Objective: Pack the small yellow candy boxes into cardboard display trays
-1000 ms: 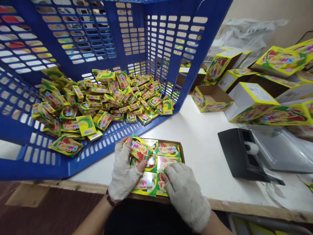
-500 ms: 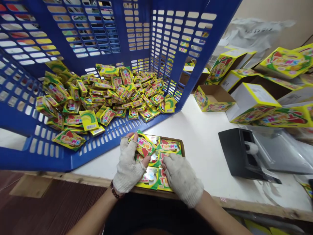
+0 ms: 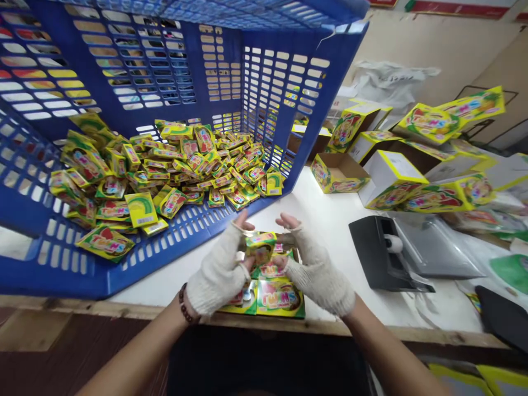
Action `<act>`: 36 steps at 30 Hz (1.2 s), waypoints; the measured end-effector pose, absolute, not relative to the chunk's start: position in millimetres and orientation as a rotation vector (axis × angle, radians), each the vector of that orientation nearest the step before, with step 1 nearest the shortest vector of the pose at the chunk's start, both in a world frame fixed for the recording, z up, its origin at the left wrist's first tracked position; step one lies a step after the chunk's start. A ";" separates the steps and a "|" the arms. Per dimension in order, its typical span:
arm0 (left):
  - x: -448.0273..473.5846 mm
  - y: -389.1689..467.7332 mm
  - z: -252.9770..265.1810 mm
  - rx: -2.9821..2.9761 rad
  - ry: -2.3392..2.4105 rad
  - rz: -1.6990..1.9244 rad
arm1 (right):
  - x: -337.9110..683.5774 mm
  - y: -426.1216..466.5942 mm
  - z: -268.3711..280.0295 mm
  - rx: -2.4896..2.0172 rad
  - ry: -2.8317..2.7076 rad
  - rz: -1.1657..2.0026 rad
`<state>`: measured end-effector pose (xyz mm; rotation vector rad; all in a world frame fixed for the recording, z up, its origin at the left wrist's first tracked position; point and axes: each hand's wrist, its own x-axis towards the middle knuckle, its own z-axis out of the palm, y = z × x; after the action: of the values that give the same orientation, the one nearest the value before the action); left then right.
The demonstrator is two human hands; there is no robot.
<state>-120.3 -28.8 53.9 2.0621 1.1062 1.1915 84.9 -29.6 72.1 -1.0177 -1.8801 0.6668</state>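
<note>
Both of my hands wear white fingerless gloves and hover over a shallow carton (image 3: 284, 238) at the table's front edge. My left hand (image 3: 218, 272) holds a small yellow-green candy box (image 3: 262, 246), tilted up between its thumb and fingers. Opposite it, my right hand (image 3: 319, 269) is open, fingers and thumb apart, close to the same box's right side. Flat candy boxes (image 3: 280, 298) with bright lettering lie in the carton below. The hands hide part of the carton's far side.
A large blue plastic crate (image 3: 160, 231) with a heap of candy boxes (image 3: 173, 165) stands at the left, its side towards me open. Display cartons (image 3: 391, 176) are piled back right. A black tape dispenser (image 3: 373, 253) stands on the white table (image 3: 325, 220) beside clear plastic bags (image 3: 433, 245).
The candy box in my left hand has risen and tipped more upright. My right hand has lifted off the packed boxes and opened. The camera view has shifted a little.
</note>
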 end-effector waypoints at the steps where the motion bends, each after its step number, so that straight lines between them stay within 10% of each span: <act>1: -114.9 -25.3 59.1 2.168 1.075 1.182 | 86.3 -24.0 80.1 -0.951 -1.932 0.666; 12: -129.5 -12.7 51.8 2.342 1.286 1.004 | 111.7 -47.1 14.5 -1.487 -1.842 0.204; 23: -294.5 52.6 40.8 1.580 2.829 0.888 | 101.3 -42.2 -2.2 -1.212 -2.475 -0.044; 29: -293.4 53.0 48.3 1.603 2.538 0.959 | 114.1 -45.5 8.5 -1.278 -2.297 0.424; 36: -161.3 8.1 85.6 1.842 1.054 1.129 | 87.6 -12.7 67.9 -1.219 -1.166 1.305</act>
<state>-161.3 8.1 85.6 1.8422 1.0537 1.1289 87.6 -12.7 67.9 -1.2187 -1.1664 1.3046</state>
